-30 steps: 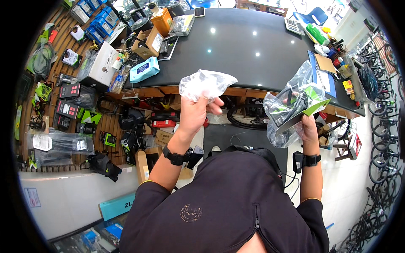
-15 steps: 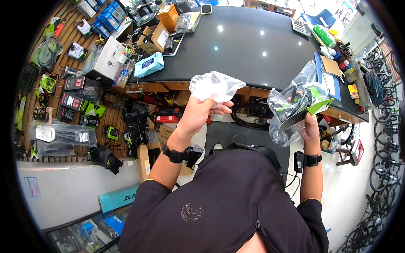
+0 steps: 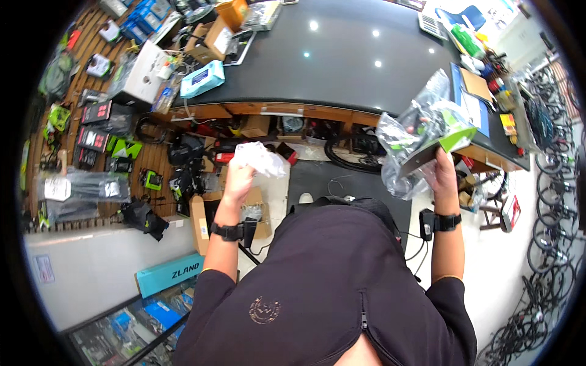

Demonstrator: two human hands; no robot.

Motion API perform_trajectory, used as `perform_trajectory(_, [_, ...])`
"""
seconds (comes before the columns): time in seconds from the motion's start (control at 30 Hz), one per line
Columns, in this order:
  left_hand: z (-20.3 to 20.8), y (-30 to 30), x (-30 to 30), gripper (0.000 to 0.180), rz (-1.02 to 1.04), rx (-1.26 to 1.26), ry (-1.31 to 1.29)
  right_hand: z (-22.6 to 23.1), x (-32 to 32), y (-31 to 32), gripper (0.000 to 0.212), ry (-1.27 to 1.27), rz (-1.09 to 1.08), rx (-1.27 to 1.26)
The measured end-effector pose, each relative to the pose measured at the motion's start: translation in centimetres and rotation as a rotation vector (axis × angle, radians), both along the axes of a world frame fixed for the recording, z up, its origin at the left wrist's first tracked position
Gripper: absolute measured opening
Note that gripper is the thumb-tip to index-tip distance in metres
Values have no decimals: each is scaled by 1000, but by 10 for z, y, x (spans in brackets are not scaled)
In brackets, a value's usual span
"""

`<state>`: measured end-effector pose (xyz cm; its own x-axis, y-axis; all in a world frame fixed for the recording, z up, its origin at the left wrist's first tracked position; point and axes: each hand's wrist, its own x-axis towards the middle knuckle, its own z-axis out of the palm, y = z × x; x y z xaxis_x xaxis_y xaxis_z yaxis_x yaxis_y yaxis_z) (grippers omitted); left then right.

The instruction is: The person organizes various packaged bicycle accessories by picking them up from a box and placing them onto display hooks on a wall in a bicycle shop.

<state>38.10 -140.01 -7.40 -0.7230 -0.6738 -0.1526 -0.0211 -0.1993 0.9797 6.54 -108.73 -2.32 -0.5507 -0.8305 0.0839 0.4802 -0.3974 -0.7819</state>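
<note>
My left hand [image 3: 239, 178] is closed on a crumpled, whitish, thin sheet [image 3: 261, 160]. Whether it is plastic film or a wipe I cannot tell. The hand is low, in front of the desk's left half. At the desk's right front corner my right hand [image 3: 444, 173] grips a black and green card [image 3: 456, 140] from below. A clear plastic bag [image 3: 395, 177] bunches around the card, with dark and green parts showing inside. Wrinkles and glare hide the exact kind of those parts.
The black-topped desk [image 3: 342, 61] spans the front. A light-blue wipes pack [image 3: 202, 79] and an open cardboard box [image 3: 210, 41] stand on its left; a blue folder [image 3: 477, 119] lies right. Packaged goods hang on the slatted wall [image 3: 91, 36]. A stool [image 3: 503, 216] stands right.
My left hand has dropped down and to the left with the sheet, now more bunched. My right hand still grips the card and bag, having shifted only slightly.
</note>
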Motion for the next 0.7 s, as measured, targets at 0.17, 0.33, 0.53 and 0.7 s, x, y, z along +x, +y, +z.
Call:
perform_trajectory(0.17, [47,30,-35,30,-227,-183,-6,-7,-10,-11,38,-177,-51,37])
perform_trajectory(0.33, [62,47,-74,32,-486,89,147,13,4,-42,35,-226,18,-11])
perform_trajectory(0.53, [78,46,-92,23,-209,-100,268,47,32,-75,35,-149,-68,71])
perform_trajectory(0.7, [113,44,-81,49,-170,-247,324,51,54,-100,35,113,-254,244])
